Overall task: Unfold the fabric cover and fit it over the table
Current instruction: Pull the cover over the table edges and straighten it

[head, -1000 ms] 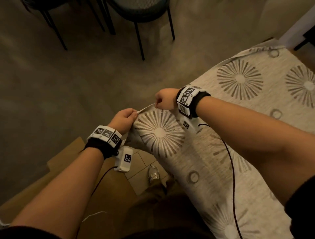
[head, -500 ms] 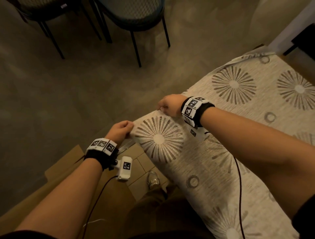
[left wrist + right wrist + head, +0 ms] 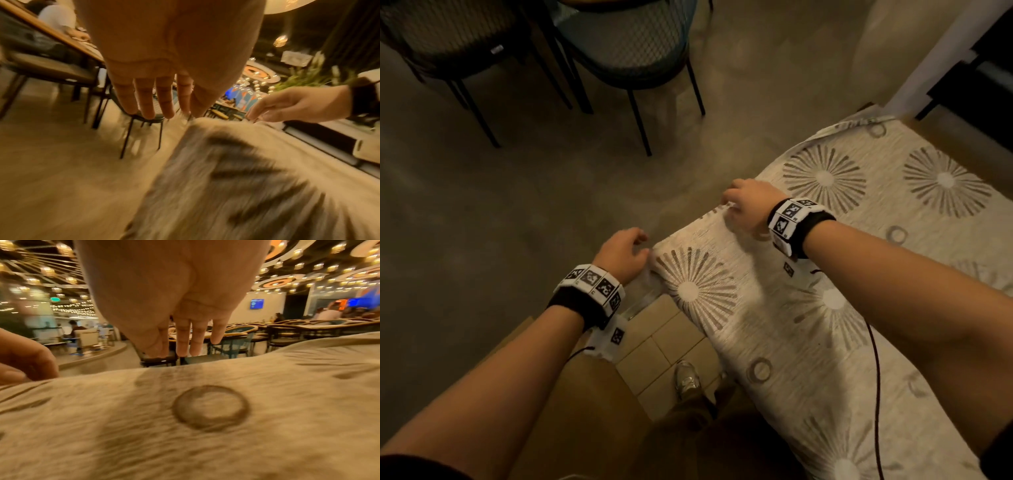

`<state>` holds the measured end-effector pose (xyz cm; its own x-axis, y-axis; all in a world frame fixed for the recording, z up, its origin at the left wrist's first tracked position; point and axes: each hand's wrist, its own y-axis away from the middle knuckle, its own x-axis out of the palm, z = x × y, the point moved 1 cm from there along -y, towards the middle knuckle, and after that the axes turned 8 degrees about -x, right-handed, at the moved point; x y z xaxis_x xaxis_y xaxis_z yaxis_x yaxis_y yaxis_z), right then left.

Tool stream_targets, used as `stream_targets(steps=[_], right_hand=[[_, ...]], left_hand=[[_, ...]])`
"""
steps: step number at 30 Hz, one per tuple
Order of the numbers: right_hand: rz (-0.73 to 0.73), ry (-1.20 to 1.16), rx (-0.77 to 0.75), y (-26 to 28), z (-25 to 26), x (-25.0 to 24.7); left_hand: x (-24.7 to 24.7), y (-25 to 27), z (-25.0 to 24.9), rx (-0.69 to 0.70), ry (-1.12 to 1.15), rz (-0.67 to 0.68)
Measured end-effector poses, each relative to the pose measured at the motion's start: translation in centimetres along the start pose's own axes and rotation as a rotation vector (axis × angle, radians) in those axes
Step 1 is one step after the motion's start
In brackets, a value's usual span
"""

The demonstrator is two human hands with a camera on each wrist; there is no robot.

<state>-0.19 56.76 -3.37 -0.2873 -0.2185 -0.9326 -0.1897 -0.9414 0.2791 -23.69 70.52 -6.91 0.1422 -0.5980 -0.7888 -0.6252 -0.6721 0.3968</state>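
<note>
The beige fabric cover (image 3: 808, 308) with sunburst and ring prints lies spread over the table, which it hides almost fully. Its near-left corner hangs over the table's edge. My left hand (image 3: 625, 251) hovers beside that corner, and in the left wrist view its fingers (image 3: 144, 100) are straight and hold nothing. My right hand (image 3: 743, 205) rests at the cover's far edge. Its fingers (image 3: 180, 340) reach straight down past the cover (image 3: 185, 426), touching the hem without a clear pinch. The left wrist view shows the blurred cover (image 3: 246, 178) and the right hand (image 3: 292, 105) on its edge.
Two dark metal-legged chairs (image 3: 626, 51) (image 3: 455, 44) stand on the floor beyond the table. A brown cardboard sheet (image 3: 571, 394) and beige floor tiles (image 3: 664, 346) lie below my left arm, by my shoe (image 3: 686, 377). A black cable (image 3: 876, 377) trails over the cover. A white post (image 3: 941, 61) is far right.
A second ago both hands gripped the cover's edge, raised off the table. They brought it down over the corner, and their fingers have since let go and straightened.
</note>
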Motion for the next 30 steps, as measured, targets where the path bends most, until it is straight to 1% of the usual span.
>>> stream_targets(steps=[5,9,11,13,15,17,19,22,24,26,28,30], right_hand=[[-0.02,-0.095,0.246,4.9,-5.7,-2.0],[-0.048,-0.214,0.418,8.9,-11.5,-2.8],[-0.068,-0.256,0.488,10.4,-15.0,-3.2],[-0.056,-0.272,0.556,11.5,-18.6,-3.5],[-0.047,-0.238,0.615,12.1,-22.2,-4.0],[-0.057,-0.206,0.666,12.1,-25.3,-4.4],[-0.05,-0.194,0.693,11.6,-27.2,-4.8],[-0.058,-0.193,0.698,10.1,-29.7,-5.7],[-0.061,-0.2,0.695,8.9,-30.9,-6.0],[-0.065,-0.202,0.687,7.3,-31.5,-6.3],[-0.042,-0.186,0.649,5.8,-31.6,-6.6],[-0.028,-0.137,0.582,4.7,-31.7,-6.9]], left_hand=[[0.9,-1.5,-10.0,0.242,-0.021,0.107],[3.1,-4.0,-18.1,0.349,-0.087,0.208],[4.5,-5.9,-22.0,0.355,-0.068,0.252],[5.9,-8.0,-25.6,0.286,0.042,0.266],[7.1,-10.4,-29.0,0.233,0.161,0.237],[8.2,-13.0,-31.9,0.248,0.21,0.19],[8.9,-15.0,-34.4,0.282,0.151,0.172],[10.1,-18.2,-37.4,0.272,-0.042,0.229],[10.8,-19.7,-38.8,0.284,-0.145,0.215],[11.1,-20.8,-39.9,0.327,-0.182,0.183],[11.2,-21.4,-40.6,0.381,-0.194,0.198],[11.4,-21.7,-41.2,0.472,-0.237,0.228]])
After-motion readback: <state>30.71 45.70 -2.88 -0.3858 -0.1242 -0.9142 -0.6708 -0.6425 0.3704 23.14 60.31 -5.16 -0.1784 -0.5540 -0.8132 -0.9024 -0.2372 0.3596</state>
